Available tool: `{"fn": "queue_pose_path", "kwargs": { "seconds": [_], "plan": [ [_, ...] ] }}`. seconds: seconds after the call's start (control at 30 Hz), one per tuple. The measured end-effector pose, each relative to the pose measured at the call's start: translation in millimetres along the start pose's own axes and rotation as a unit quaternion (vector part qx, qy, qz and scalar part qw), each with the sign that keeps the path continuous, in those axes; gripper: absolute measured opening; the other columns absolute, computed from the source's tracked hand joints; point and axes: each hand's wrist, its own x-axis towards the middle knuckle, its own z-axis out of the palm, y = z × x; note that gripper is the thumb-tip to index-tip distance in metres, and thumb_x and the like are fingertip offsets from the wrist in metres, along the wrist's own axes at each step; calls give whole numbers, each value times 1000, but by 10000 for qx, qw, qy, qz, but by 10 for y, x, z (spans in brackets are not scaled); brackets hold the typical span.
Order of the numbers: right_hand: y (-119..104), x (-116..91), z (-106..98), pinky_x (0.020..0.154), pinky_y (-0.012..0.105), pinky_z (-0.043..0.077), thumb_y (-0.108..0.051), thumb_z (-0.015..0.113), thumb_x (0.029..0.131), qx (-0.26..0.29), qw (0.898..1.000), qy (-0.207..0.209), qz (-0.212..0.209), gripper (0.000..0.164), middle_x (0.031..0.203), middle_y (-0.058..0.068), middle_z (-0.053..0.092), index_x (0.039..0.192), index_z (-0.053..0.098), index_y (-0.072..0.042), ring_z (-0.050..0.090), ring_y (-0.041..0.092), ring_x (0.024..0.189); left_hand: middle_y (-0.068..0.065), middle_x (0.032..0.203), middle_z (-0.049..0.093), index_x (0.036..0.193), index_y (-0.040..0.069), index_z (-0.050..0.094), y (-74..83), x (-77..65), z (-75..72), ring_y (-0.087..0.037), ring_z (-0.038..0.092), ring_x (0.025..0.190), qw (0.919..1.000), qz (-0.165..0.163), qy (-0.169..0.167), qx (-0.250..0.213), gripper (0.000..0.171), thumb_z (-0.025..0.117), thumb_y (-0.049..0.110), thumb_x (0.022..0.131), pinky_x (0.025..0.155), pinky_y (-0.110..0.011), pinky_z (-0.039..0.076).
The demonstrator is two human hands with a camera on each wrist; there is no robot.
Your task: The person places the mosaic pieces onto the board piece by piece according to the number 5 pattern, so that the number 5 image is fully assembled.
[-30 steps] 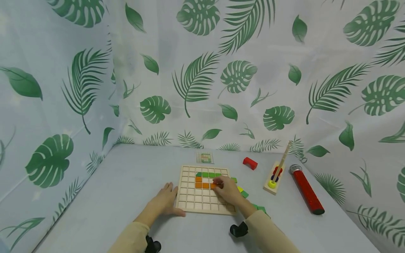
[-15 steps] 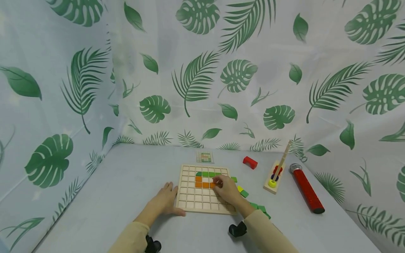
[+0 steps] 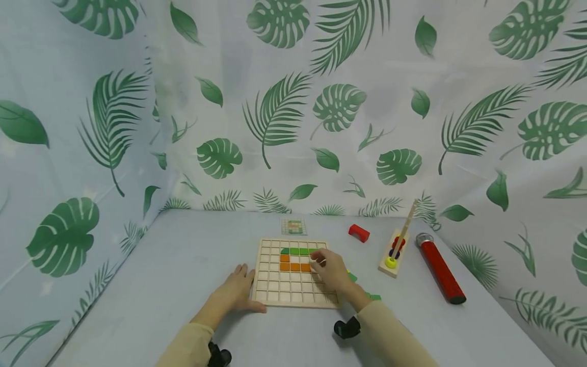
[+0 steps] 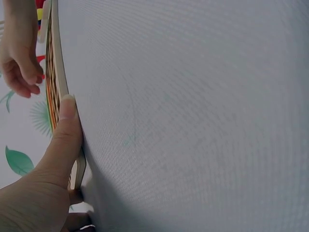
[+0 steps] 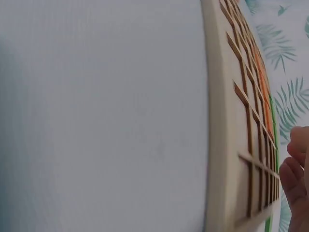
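A wooden grid board lies on the table. Green tiles fill part of an upper row, one with a rounded corner; orange tiles form an L below. My left hand rests at the board's near left corner, fingers straight along its side, thumb against its front edge. That thumb also shows against the rim in the left wrist view. Over the board's right half hovers my right hand, fingers loosely bent, just right of the orange row. In the left wrist view its fingers hold nothing visible.
Behind the board lies a small pattern card. Loose green tiles lie right of it, partly behind my right arm. Farther right are a red arch block, a wooden stand with coloured rings and a red tube.
My right hand's fingers have come off the rightmost orange tile of the lower row, which now lies uncovered. My left hand stays at the board. The head view has shifted slightly.
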Motion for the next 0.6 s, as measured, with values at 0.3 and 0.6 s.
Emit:
{"fn": "queue_pose_path", "kwargs": {
  "seconds": [0.3, 0.6],
  "plan": [
    [252, -48, -390, 79, 35, 53, -1, 60, 89, -319, 9975, 333, 526, 21, 97, 7, 65, 110, 63, 0, 59, 18, 89, -35, 141, 31, 138, -9, 40, -21, 2, 10, -46, 28, 133, 10000, 59, 20, 27, 107, 76, 61, 65, 107, -52, 30],
    [493, -159, -634, 83, 37, 53, -6, 60, 91, -451, 9966, 105, 682, 23, 99, 5, 64, 114, 61, -2, 58, 18, 90, -34, 143, 29, 139, -8, 38, -19, 8, -4, -46, 25, 134, 9999, 23, -59, -86, 107, 76, 61, 65, 108, -52, 28]
  ]
}}
